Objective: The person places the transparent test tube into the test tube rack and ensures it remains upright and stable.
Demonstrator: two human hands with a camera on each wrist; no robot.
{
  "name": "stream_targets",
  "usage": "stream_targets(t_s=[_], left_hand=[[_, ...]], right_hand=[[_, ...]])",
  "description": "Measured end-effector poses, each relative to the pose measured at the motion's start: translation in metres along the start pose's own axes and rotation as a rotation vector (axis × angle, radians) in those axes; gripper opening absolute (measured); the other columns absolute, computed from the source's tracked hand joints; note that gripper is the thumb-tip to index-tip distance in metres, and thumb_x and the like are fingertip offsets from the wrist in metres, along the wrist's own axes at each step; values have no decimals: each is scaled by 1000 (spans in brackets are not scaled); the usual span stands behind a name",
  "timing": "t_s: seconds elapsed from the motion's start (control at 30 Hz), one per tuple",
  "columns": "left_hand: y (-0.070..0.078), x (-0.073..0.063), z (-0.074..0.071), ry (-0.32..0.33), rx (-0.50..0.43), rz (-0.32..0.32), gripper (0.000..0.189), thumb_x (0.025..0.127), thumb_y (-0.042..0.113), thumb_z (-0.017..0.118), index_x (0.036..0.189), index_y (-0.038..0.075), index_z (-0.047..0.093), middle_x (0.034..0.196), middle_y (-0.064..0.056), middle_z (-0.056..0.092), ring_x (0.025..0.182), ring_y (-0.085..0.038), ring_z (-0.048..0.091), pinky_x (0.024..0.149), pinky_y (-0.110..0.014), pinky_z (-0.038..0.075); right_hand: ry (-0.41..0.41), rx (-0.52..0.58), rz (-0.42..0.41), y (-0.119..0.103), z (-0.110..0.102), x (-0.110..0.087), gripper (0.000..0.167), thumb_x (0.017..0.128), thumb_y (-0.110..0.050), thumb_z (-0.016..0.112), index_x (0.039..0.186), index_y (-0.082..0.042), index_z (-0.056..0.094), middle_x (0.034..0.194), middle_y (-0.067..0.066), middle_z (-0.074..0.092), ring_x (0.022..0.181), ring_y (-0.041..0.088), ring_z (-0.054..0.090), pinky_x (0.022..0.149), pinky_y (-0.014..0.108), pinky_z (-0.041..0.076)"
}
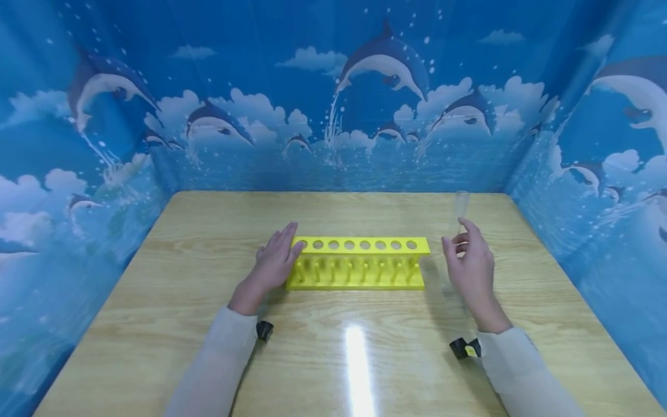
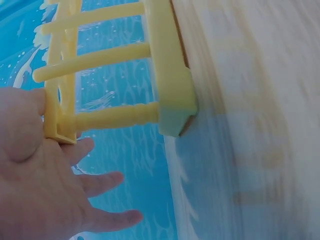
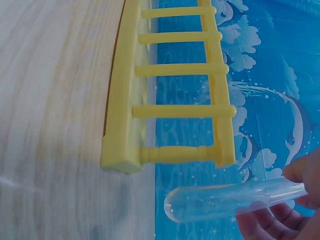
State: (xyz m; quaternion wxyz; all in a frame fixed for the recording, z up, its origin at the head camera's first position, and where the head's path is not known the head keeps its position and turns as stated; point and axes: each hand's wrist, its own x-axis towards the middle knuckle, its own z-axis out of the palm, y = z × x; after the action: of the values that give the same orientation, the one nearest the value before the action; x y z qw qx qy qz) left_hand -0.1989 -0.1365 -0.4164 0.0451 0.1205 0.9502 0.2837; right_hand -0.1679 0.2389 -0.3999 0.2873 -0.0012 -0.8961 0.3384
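The clear tube [image 3: 215, 202] is pinched in the R hand [image 1: 473, 269], held approx. upright (round end down), just off the R end of the yellow rack [image 1: 357, 252] on the worktop [image 1: 307, 347]. Rack's L end is touched by the L hand [image 1: 273, 262], fingers straight.

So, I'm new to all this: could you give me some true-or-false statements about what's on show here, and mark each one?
1. The left hand touches the yellow rack. True.
2. The rack lies on its side. False: it stands upright on the table.
3. The right hand holds a clear tube. True.
4. A tube stands in the rack. False: the only tube in view is in the right hand.
5. The blue backdrop shows dolphins. True.
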Motion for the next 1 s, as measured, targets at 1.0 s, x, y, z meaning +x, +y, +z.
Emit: stream_targets(t_s=[1.0], left_hand=[[1, -1, 2, 3, -80, -31, 67, 105, 47, 30, 157, 10, 8, 162, -14, 13, 146, -40, 13, 108, -70, 14]], right_hand=[[312, 197, -150, -27, 24, 8, 39, 98, -9, 57, 136, -4, 47, 94, 20, 53, 88, 23, 56, 75, 8, 43]])
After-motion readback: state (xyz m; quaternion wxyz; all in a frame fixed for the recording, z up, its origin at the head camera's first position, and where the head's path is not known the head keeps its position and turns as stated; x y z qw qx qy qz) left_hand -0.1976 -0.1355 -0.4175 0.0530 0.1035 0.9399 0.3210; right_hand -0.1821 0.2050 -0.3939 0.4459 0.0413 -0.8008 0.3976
